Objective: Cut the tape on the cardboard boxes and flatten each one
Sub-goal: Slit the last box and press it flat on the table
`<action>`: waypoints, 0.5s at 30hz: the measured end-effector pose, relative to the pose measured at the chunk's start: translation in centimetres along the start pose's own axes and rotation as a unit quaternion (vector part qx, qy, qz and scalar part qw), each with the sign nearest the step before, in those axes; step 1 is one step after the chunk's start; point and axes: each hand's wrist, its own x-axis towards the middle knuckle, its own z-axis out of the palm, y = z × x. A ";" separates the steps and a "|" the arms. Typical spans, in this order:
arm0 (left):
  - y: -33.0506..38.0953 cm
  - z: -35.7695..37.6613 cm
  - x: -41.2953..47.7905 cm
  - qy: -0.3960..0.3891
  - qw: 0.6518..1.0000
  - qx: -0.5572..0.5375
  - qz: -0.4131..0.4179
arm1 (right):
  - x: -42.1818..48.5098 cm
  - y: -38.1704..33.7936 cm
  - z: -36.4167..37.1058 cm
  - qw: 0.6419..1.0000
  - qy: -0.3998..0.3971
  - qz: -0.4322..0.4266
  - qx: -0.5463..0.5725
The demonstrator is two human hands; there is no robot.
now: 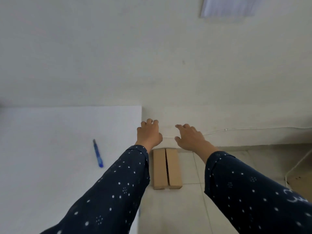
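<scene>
Cardboard box [167, 168]: laid on floor [190, 208], long axis toward wall [168, 81], below and between left hand [148, 134] and right hand [190, 137]. Neither hand is plainly nearer. Fingers [152, 122] spread, loosely curled, nothing gripped.

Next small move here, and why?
Probably lower both hands onto the cardboard box and grip its sides. The left hand and right hand hang empty, fingers loosely spread, above its far end. The box lies on the floor beside the white table, and the blue cutter lies untouched on that table, so fetching the box likely comes first.
</scene>
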 end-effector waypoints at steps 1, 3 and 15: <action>1.2 1.6 0.6 -0.004 1.000 -0.010 -0.014 | 0.8 1.7 0.6 1.000 -0.006 -0.003 0.004; 3.2 5.3 1.5 -0.017 0.999 -0.030 -0.040 | 2.2 4.9 2.3 1.000 -0.019 -0.012 0.008; 1.0 36.3 9.4 -0.088 0.984 -0.060 -0.143 | 15.3 19.7 30.3 0.992 -0.094 0.000 0.087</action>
